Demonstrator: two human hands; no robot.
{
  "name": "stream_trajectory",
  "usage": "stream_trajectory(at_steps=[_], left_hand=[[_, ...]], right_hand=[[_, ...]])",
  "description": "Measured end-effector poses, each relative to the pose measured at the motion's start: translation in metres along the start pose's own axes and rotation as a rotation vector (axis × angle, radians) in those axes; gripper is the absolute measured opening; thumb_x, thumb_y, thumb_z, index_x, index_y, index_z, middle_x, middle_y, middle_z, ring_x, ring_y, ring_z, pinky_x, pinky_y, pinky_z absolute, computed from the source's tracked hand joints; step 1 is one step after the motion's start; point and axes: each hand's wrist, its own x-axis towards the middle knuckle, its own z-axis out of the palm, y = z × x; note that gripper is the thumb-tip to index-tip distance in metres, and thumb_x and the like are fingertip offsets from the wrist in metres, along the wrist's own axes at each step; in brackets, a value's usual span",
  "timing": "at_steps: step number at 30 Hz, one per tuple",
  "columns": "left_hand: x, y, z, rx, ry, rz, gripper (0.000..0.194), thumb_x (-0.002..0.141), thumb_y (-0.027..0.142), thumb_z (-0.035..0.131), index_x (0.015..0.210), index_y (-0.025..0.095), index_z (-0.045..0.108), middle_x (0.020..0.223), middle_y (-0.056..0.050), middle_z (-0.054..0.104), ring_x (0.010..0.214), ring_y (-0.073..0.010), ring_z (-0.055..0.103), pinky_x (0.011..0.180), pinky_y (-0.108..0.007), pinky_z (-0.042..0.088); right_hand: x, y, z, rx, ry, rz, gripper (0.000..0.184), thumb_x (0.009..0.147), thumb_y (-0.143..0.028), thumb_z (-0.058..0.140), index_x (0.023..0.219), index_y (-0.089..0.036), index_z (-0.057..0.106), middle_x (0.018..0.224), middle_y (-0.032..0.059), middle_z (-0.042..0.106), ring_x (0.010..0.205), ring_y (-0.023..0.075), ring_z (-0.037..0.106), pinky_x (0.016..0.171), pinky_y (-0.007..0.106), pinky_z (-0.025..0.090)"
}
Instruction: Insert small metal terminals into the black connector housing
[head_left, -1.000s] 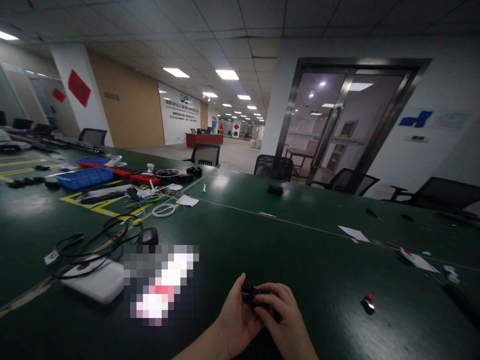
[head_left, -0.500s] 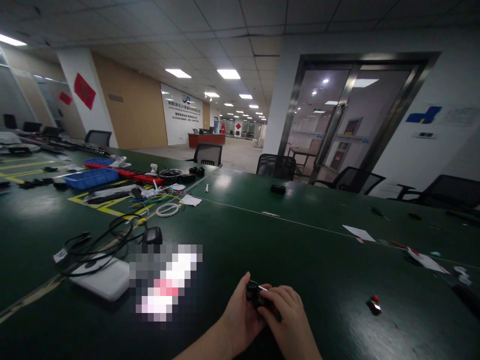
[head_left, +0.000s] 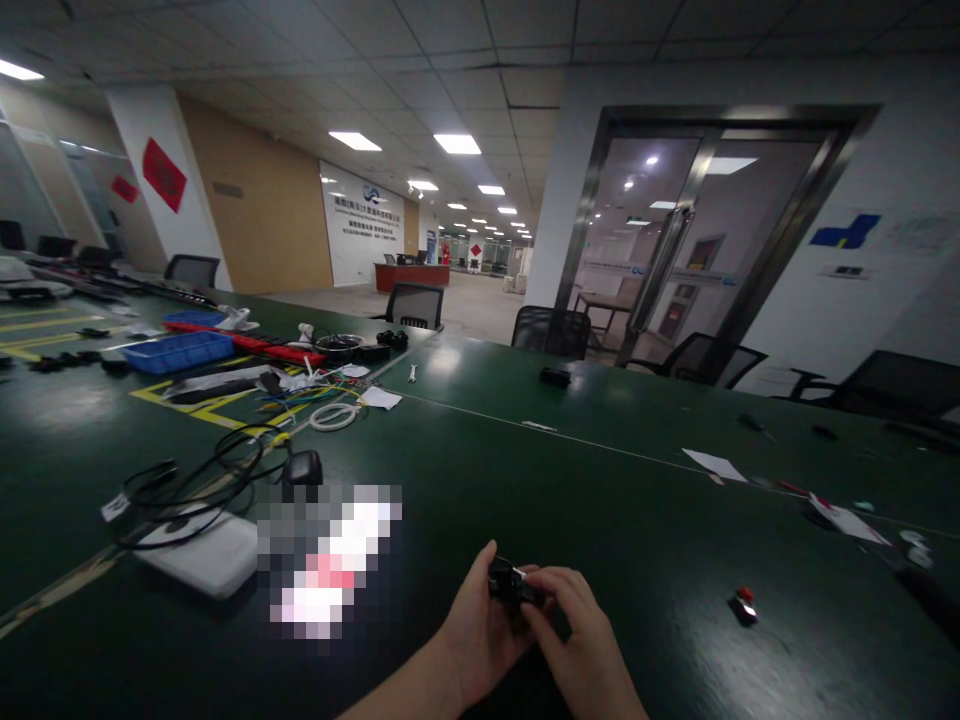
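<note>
Both hands meet over the green table near its front. My left hand is closed around a small black part, its thumb upright along the part's left side. The part has a shiny metal piece on top; its exact kind is too small to tell. My right hand pinches the right end of the same part with thumb and fingers. The fingers hide much of it. To the right lies a small red and silver object, apart from both hands.
At left lie a white box, a tangled black cable, a black mouse-like object and a blurred bright patch. Farther back are a blue tray, white tubing and a paper. Chairs line the far edge.
The right fingers have shifted slightly on the black part, showing more of its right side. The thin shiny piece pointing right over it shows less. The camera view has moved a little.
</note>
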Motion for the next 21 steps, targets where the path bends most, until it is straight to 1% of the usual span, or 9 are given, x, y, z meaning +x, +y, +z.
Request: stream_trajectory(at_steps=[5, 9, 13, 16, 21], left_hand=[[-0.0005, -0.0001, 0.0004, 0.003, 0.002, 0.006, 0.044, 0.088, 0.05, 0.043, 0.086, 0.009, 0.06, 0.071, -0.008, 0.065, 0.067, -0.0187, 0.064, 0.062, -0.024, 0.049], [-0.0023, 0.0002, 0.0028, 0.008, 0.025, 0.015, 0.043, 0.088, 0.05, 0.042, 0.087, 0.01, 0.059, 0.069, -0.008, 0.065, 0.067, -0.0189, 0.064, 0.061, -0.024, 0.049], [-0.004, 0.0003, 0.0048, 0.01, 0.031, 0.022, 0.045, 0.088, 0.05, 0.042, 0.087, 0.008, 0.059, 0.066, -0.007, 0.064, 0.062, -0.0175, 0.063, 0.059, -0.023, 0.048], [-0.0034, -0.0001, 0.0038, 0.006, 0.024, 0.024, 0.046, 0.088, 0.05, 0.042, 0.086, 0.008, 0.059, 0.066, -0.007, 0.064, 0.061, -0.0169, 0.062, 0.059, -0.023, 0.048], [0.0002, -0.0006, -0.0005, 0.013, -0.007, 0.018, 0.047, 0.088, 0.051, 0.042, 0.088, 0.008, 0.059, 0.069, -0.008, 0.065, 0.064, -0.0173, 0.063, 0.06, -0.023, 0.048]], right_hand=[[-0.0003, -0.002, 0.0001, -0.002, -0.02, -0.015, 0.024, 0.077, -0.018, 0.052, 0.097, -0.027, 0.062, 0.107, 0.0052, 0.06, 0.104, 0.0219, 0.054, 0.089, 0.038, 0.046], [-0.0001, -0.0016, 0.0001, -0.002, -0.034, -0.013, 0.026, 0.077, -0.016, 0.051, 0.098, -0.028, 0.062, 0.107, 0.0045, 0.06, 0.104, 0.0219, 0.053, 0.089, 0.038, 0.046], [-0.0001, -0.0014, 0.0001, 0.002, -0.034, -0.012, 0.026, 0.077, -0.016, 0.052, 0.096, -0.028, 0.063, 0.106, 0.0039, 0.06, 0.104, 0.0217, 0.054, 0.089, 0.037, 0.046], [-0.0003, -0.0009, 0.0008, 0.004, -0.034, -0.013, 0.025, 0.076, -0.016, 0.052, 0.095, -0.028, 0.063, 0.105, 0.004, 0.061, 0.104, 0.0216, 0.054, 0.089, 0.037, 0.045], [-0.0004, 0.0012, 0.0013, 0.007, -0.023, -0.033, 0.025, 0.076, -0.016, 0.053, 0.095, -0.028, 0.063, 0.105, 0.0041, 0.061, 0.104, 0.0223, 0.054, 0.09, 0.039, 0.045]])
